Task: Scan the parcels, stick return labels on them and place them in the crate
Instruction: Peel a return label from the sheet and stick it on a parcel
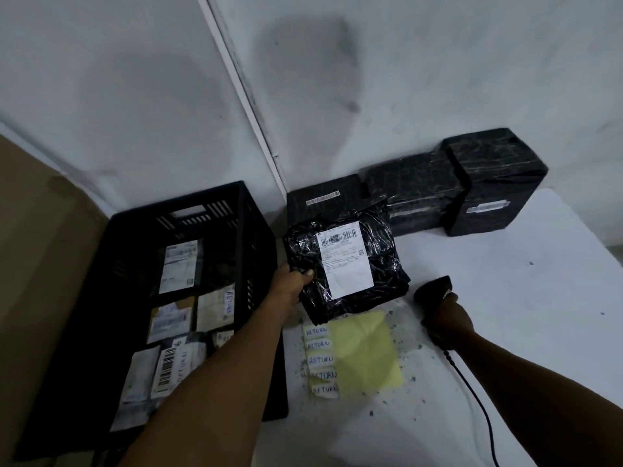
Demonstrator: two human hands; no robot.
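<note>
My left hand grips the left edge of a black plastic-wrapped parcel, holding it tilted over the white table with its white barcode label facing up. My right hand grips a black corded barcode scanner, which sits just right of the parcel and points toward it. Under the parcel's near edge lies a yellow backing sheet with several handwritten RETURN labels down its left side. The black slatted crate stands to the left and holds several labelled parcels.
Three black wrapped boxes stand against the wall at the back of the table. The scanner cable trails toward the near edge. A brown cardboard surface lies left of the crate. Dark specks dot the table around the sheet.
</note>
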